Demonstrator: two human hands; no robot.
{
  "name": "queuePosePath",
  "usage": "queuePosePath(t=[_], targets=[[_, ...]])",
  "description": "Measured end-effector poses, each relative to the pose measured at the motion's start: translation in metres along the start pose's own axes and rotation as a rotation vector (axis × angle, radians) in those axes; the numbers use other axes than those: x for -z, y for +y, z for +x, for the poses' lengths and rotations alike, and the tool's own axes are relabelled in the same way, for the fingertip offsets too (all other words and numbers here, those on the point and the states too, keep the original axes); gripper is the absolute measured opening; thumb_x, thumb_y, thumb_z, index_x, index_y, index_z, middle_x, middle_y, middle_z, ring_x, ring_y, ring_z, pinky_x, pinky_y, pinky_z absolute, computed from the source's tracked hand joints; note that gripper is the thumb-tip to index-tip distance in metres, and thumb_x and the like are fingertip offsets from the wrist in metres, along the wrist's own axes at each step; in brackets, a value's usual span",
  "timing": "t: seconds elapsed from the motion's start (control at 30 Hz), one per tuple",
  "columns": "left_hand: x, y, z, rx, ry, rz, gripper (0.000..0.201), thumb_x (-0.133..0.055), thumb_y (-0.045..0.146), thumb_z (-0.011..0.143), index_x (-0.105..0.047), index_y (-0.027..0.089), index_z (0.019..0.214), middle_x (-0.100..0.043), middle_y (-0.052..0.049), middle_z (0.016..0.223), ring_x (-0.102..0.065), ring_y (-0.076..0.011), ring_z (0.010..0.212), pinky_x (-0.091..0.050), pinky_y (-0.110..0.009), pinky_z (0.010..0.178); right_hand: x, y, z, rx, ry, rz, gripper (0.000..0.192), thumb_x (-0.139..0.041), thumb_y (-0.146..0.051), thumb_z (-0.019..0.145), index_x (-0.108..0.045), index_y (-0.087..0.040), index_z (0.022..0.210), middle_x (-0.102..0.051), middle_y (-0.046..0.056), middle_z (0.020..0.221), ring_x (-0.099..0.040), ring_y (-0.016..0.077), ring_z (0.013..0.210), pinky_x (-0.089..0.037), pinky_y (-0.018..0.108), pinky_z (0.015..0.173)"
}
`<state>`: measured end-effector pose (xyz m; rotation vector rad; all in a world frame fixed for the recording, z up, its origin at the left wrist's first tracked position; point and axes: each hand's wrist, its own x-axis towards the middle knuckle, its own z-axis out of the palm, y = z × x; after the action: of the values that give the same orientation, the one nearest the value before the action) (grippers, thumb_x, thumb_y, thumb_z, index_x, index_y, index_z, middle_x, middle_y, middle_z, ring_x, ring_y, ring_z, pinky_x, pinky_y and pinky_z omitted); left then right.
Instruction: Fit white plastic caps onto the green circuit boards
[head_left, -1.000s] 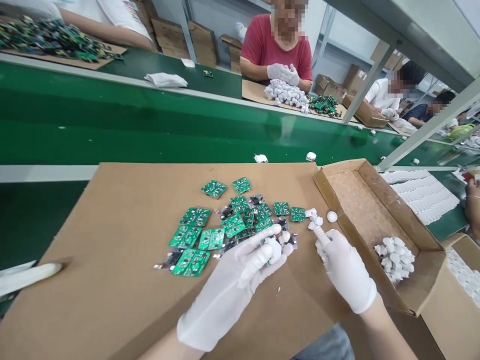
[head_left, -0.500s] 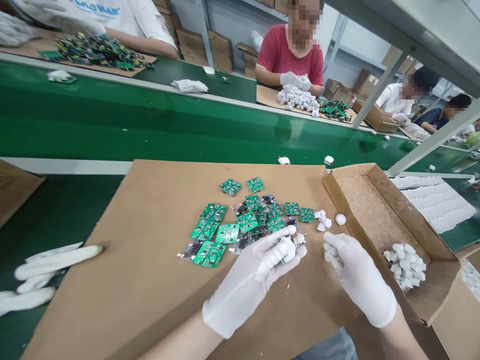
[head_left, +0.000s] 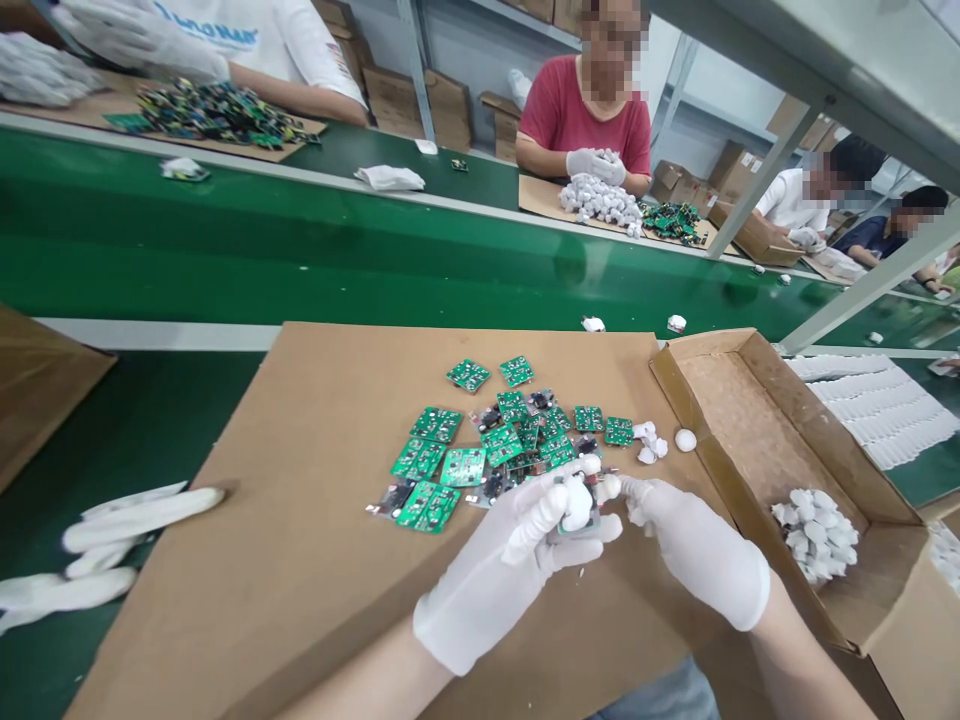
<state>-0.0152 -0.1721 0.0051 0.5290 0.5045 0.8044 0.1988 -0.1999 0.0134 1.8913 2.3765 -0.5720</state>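
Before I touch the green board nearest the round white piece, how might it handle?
The green board looks flat, so it would likely slide rather than roll. Its straight edges suggest stiffness. Specks on its face may be fragile parts.

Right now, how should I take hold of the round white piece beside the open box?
Probably pinch the round white piece by its rounded edge, from the near side: the open box crowds its right, small white pieces lie left.

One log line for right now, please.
left hand: holding white-topped part | right hand: close beside it, contact unclear | green boards: on cardboard
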Motion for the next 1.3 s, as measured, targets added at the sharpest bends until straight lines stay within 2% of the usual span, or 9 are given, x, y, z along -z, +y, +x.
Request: queuePosePath(t=[0.1,0.23,0.33,0.53,0.7,0.83,1.03,1.17,1.3], targets=[[0.000,0.001,0.002,-0.014,-0.050,-0.037,0.046,-0.078,0.052,0.076,-0.056,0.015,0.060,-0.057,-0.002,0.084,-0.050,-0.0079,0.059,-0.042,-0.020,0.052,0.005,0.009,-0.001,0.018,0.156,0.281,0.060,-0.042,0.008,0.079,-0.063,-0.023,0.126,-0.076,0.003,0.099,-0.072,0.0143,0.082,-0.059,0.026,0.077],[0.002,-0.001,0.002,-0.036,-0.079,0.000,0.044,-0.077,0.052,0.077,-0.059,0.015,0.061,-0.060,-0.004,0.087,-0.050,-0.0080,0.058,-0.042,-0.021,0.053,0.012,-0.010,-0.010,0.007,0.623,0.732,0.022,-0.058,-0.018,0.095,-0.070,-0.025,0.111,-0.076,0.005,0.107,-0.074,0.0159,0.087,-0.062,0.028,0.077],[0.005,-0.004,0.001,-0.038,-0.057,0.075,0.038,-0.076,0.054,0.077,-0.071,0.016,0.073,-0.063,-0.004,0.083,-0.058,-0.0108,0.059,-0.047,-0.022,0.056,0.008,-0.037,-0.013,0.174,0.764,0.918,0.023,-0.071,-0.015,0.088,-0.071,-0.028,0.107,-0.074,0.003,0.110,-0.072,0.0178,0.100,-0.063,0.027,0.078],[0.005,-0.005,-0.001,-0.031,-0.023,0.062,0.039,-0.079,0.055,0.074,-0.077,0.022,0.095,-0.064,-0.001,0.076,-0.057,-0.0102,0.060,-0.051,-0.022,0.061,-0.005,-0.065,-0.009,0.349,0.916,0.785,0.035,-0.075,-0.004,0.082,-0.073,-0.029,0.107,-0.077,-0.002,0.096,-0.073,0.0130,0.090,-0.061,0.023,0.084],[0.002,-0.005,0.000,-0.048,-0.006,0.034,0.038,-0.079,0.050,0.076,-0.066,0.017,0.063,-0.054,0.001,0.070,-0.056,-0.0109,0.062,-0.049,-0.022,0.059,-0.011,-0.061,-0.007,0.339,0.893,0.815,0.042,-0.070,0.000,0.084,-0.071,-0.030,0.113,-0.077,-0.001,0.107,-0.074,0.0160,0.100,-0.061,0.028,0.091],[-0.002,-0.002,0.001,-0.049,-0.013,0.049,0.042,-0.078,0.051,0.077,-0.062,0.016,0.061,-0.059,-0.004,0.082,-0.055,-0.0116,0.065,-0.047,-0.022,0.058,-0.007,-0.040,-0.008,0.099,0.939,0.828,0.030,-0.068,-0.011,0.089,-0.072,-0.028,0.113,-0.075,0.004,0.117,-0.071,0.0220,0.110,-0.062,0.039,0.092],[-0.002,-0.002,0.002,-0.048,0.011,0.037,0.041,-0.076,0.049,0.079,-0.060,0.016,0.061,-0.060,-0.005,0.087,-0.053,-0.0121,0.067,-0.046,-0.022,0.058,-0.005,0.004,-0.010,-0.209,0.517,0.637,0.033,-0.056,-0.033,0.094,-0.071,-0.020,0.121,-0.077,0.008,0.105,-0.073,0.0201,0.085,-0.063,0.038,0.081],[0.001,-0.004,0.002,-0.033,0.029,0.053,0.038,-0.075,0.048,0.081,-0.063,0.016,0.064,-0.063,-0.007,0.090,-0.055,-0.0125,0.069,-0.047,-0.023,0.060,-0.016,0.017,-0.013,-0.231,0.475,0.614,0.037,-0.047,-0.031,0.096,-0.067,-0.017,0.124,-0.076,0.006,0.089,-0.069,0.0153,0.068,-0.061,0.031,0.073],[0.001,-0.003,0.004,-0.032,0.020,0.050,0.037,-0.074,0.046,0.083,-0.063,0.016,0.064,-0.063,-0.006,0.091,-0.054,-0.0117,0.070,-0.047,-0.021,0.064,-0.018,0.030,-0.018,-0.290,0.477,0.514,0.033,-0.047,-0.030,0.096,-0.067,-0.016,0.118,-0.076,0.008,0.092,-0.072,0.0178,0.077,-0.061,0.031,0.076]])
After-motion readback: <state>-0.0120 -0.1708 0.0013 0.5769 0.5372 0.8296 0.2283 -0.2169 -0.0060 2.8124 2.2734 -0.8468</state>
